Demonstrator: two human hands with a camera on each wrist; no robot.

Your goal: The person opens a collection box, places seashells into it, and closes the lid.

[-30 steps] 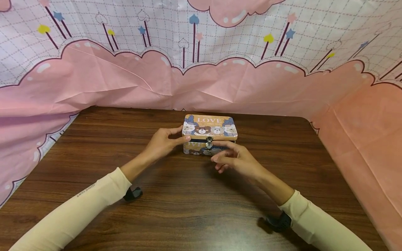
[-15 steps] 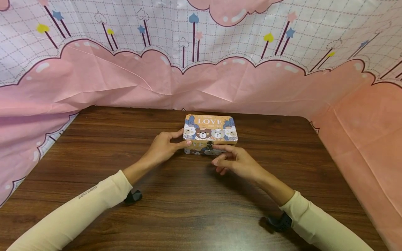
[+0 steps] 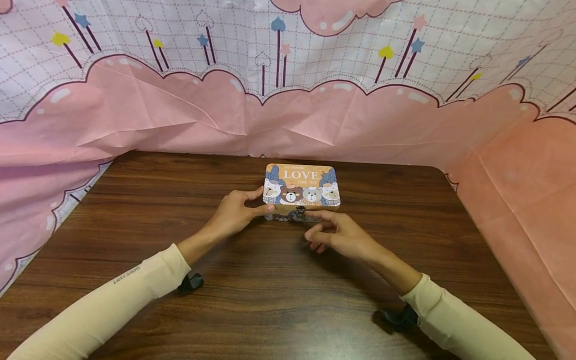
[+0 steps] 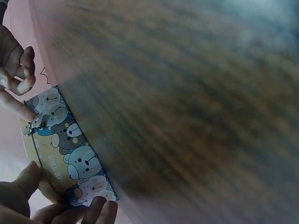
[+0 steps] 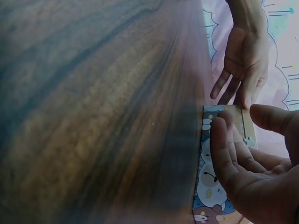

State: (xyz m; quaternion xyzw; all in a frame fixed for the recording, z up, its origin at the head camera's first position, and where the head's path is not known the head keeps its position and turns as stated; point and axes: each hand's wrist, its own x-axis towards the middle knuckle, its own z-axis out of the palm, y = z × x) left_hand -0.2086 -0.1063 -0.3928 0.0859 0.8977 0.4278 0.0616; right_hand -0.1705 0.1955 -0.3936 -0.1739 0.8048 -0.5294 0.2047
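A small rectangular tin box (image 3: 302, 175) printed with bears and the word LOVE rests on the table, its lid down. My left hand (image 3: 231, 212) holds the box's left end, thumb at the front corner and fingers along the side. In the left wrist view, that thumb lies by the lid seam of the tin box (image 4: 84, 161). My right hand (image 3: 348, 235) touches the metal latch (image 3: 300, 212) at the front with its extended index finger, while its other fingers bend loosely below. The right wrist view hides part of the box's front behind the right hand (image 5: 261, 172).
The dark wood table (image 3: 270, 300) reaches to a pink and white patterned cloth (image 3: 180, 110) behind and at both sides. Each wrist carries a black strap, such as the left strap (image 3: 191, 283), below a cream sleeve (image 3: 117, 295).
The box's lid has swung down at the front, closing the dark gap seen earlier. My left thumb has lowered slightly with it, and my right index finger has shifted slightly down, remaining by the latch.
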